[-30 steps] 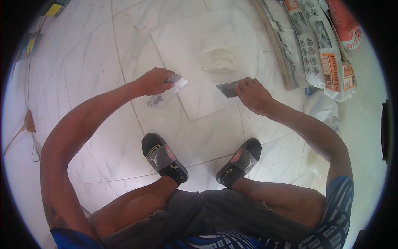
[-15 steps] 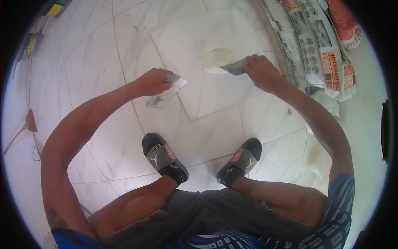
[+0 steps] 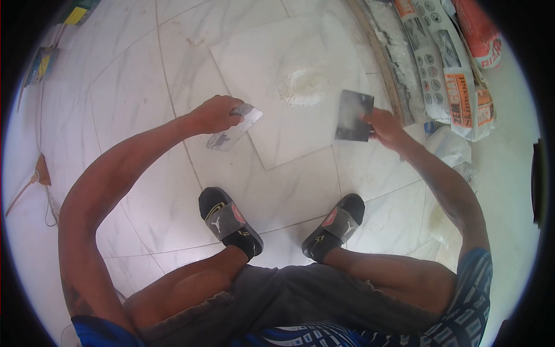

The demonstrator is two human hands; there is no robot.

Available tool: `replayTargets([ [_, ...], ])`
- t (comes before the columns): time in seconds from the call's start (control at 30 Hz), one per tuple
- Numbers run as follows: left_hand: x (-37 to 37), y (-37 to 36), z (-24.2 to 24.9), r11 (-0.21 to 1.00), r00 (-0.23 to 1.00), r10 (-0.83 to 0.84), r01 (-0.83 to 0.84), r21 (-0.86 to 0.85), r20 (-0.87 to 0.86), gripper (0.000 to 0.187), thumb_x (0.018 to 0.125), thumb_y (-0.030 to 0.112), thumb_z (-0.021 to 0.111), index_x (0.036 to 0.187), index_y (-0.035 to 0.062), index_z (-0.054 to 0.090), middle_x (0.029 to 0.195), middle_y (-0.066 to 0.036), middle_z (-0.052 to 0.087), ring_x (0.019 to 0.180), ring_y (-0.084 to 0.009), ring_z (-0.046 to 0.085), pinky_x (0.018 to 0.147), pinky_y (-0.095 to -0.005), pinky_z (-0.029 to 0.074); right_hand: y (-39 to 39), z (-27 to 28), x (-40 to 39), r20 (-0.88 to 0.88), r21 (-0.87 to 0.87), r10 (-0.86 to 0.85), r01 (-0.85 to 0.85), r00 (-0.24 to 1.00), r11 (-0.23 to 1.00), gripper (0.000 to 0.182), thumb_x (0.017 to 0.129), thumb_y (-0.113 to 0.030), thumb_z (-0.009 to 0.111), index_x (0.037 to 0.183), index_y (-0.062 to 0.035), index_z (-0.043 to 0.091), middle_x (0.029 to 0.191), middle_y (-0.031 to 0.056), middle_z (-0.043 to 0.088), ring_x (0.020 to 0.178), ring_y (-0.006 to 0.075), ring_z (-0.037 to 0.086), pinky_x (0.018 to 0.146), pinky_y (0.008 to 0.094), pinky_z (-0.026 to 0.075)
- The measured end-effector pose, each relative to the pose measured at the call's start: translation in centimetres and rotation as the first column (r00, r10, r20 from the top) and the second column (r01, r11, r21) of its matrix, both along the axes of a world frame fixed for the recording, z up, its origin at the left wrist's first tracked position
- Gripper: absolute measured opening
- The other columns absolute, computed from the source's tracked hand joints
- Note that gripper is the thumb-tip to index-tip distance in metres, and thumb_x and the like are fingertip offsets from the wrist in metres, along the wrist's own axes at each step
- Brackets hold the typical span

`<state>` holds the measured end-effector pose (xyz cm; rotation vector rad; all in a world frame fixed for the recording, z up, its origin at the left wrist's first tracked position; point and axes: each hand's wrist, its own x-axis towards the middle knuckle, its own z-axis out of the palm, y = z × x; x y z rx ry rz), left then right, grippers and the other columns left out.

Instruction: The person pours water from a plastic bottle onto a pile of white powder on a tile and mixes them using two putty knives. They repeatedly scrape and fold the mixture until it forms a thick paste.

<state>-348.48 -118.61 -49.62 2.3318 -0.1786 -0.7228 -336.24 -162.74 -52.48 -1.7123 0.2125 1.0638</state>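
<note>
My left hand (image 3: pixel 217 114) is closed on a flat metal scraper (image 3: pixel 234 130), its blade angled down over the tiled floor. In my right hand (image 3: pixel 386 128) is a wider, dark rectangular scraper (image 3: pixel 354 115), its flat face turned up toward the camera and lightly dusted. Both tools are apart from each other. Up and left of the right scraper, a round patch of whitish powder or paste (image 3: pixel 303 87) lies on a loose square tile (image 3: pixel 272 124).
Printed bags (image 3: pixel 459 98) and a red bag (image 3: pixel 477 32) lie at the upper right, beside a long wooden strip (image 3: pixel 384 63). Clear plastic (image 3: pixel 450 147) sits below them. Two sandalled feet (image 3: pixel 231 222) rest near the tile. A cord (image 3: pixel 41 115) runs along the left.
My right hand has moved right and down, away from the whitish patch, and its scraper has turned to show its broad face. My left hand has barely moved.
</note>
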Motion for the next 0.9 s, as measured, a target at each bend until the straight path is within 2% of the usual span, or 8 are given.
replayTargets([
  [0.1,0.1,0.0,0.1,1.0,1.0,0.004,-0.003,0.019,-0.026,0.025,0.088,0.02,0.062,0.088,-0.0041,0.06,0.075,-0.016,0.064,0.07,-0.0272,0.061,0.067,-0.0398,0.047,-0.5,-1.0,-2.0,-0.163,0.039,-0.155,0.163,0.974,0.986,0.027,0.091,-0.015,0.067,0.113,-0.0007,0.059,0.105,0.0091,0.063,0.095,0.0219,0.066,0.082,0.0399,0.056],
  [0.27,0.3,-0.2,1.1,0.999,0.992,0.013,-0.009,0.038,-0.129,0.029,0.086,0.02,0.059,0.099,-0.0051,0.064,0.092,-0.024,0.066,0.089,-0.0397,0.063,0.079,-0.046,0.047,-4.3,-11.1,-1.2,0.365,0.031,0.328,-0.364,0.871,0.931,0.048,0.075,-0.013,0.08,0.116,-0.0041,0.058,0.108,0.0136,0.062,0.096,0.0328,0.062,0.084,0.0448,0.051],
  [0.37,0.4,-0.4,1.3,0.999,0.994,-0.009,0.014,0.047,-0.109,0.028,0.086,0.02,0.06,0.097,-0.0051,0.063,0.091,-0.024,0.066,0.088,-0.0399,0.062,0.078,-0.0465,0.047,-2.5,-11.1,-0.1,0.437,0.007,0.388,-0.434,0.811,0.901,0.037,0.086,-0.014,0.067,0.119,-0.0019,0.056,0.111,0.0115,0.061,0.099,0.0273,0.063,0.086,0.0431,0.051],
  [0.47,0.4,-0.5,1.8,0.999,0.994,-0.004,0.009,0.048,-0.113,0.027,0.086,0.02,0.06,0.095,-0.0051,0.062,0.09,-0.024,0.065,0.087,-0.0393,0.062,0.077,-0.0466,0.047,-0.3,-10.3,0.8,0.507,0.042,0.368,-0.449,0.78,0.893,0.041,0.082,-0.015,0.073,0.117,-0.003,0.058,0.108,0.0139,0.062,0.095,0.0309,0.062,0.079,0.0438,0.05],
  [0.53,0.4,-0.3,1.4,0.999,0.994,-0.012,0.017,0.046,-0.106,0.026,0.086,0.02,0.06,0.095,-0.0051,0.062,0.09,-0.024,0.065,0.087,-0.039,0.062,0.077,-0.0464,0.047,2.0,-7.7,0.5,0.39,0.083,0.23,-0.283,0.891,0.956,0.041,0.079,-0.015,0.076,0.115,-0.0032,0.06,0.105,0.0145,0.063,0.09,0.0312,0.063,0.073,0.0425,0.05],
  [0.6,0.4,-0.2,1.4,0.999,0.992,-0.007,0.013,0.049,-0.126,0.026,0.086,0.02,0.06,0.095,-0.0051,0.062,0.09,-0.024,0.065,0.087,-0.0388,0.062,0.077,-0.0463,0.047,6.5,-0.4,-0.9,0.027,0.033,-0.109,0.108,0.994,0.994,0.031,0.086,-0.016,0.069,0.112,-0.0009,0.062,0.101,0.0115,0.066,0.085,0.024,0.065,0.068,0.0377,0.051],
  [0.7,0.6,-0.5,1.8,0.998,0.987,0.005,0.006,0.064,-0.163,0.027,0.086,0.02,0.06,0.095,-0.0052,0.062,0.09,-0.024,0.066,0.087,-0.0385,0.062,0.078,-0.0462,0.047,7.3,1.3,0.1,0.138,-0.113,0.106,-0.09,0.985,0.989,0.027,0.092,-0.019,0.059,0.108,0.0025,0.064,0.091,0.0074,0.067,0.081,0.0144,0.065,0.065,0.0306,0.053],
  [0.9,0.4,-0.6,1.0,0.999,0.997,-0.025,0.027,0.022,-0.068,0.026,0.087,0.02,0.06,0.094,-0.0047,0.062,0.085,-0.021,0.064,0.081,-0.0351,0.062,0.073,-0.0445,0.046,10.0,5.8,3.8,0.396,-0.634,0.659,-0.329,0.639,0.7,0.028,0.087,-0.013,0.052,0.108,0.0021,0.065,0.09,0.0199,0.069,0.086,0.0316,0.069,0.08,0.0418,0.054],
])
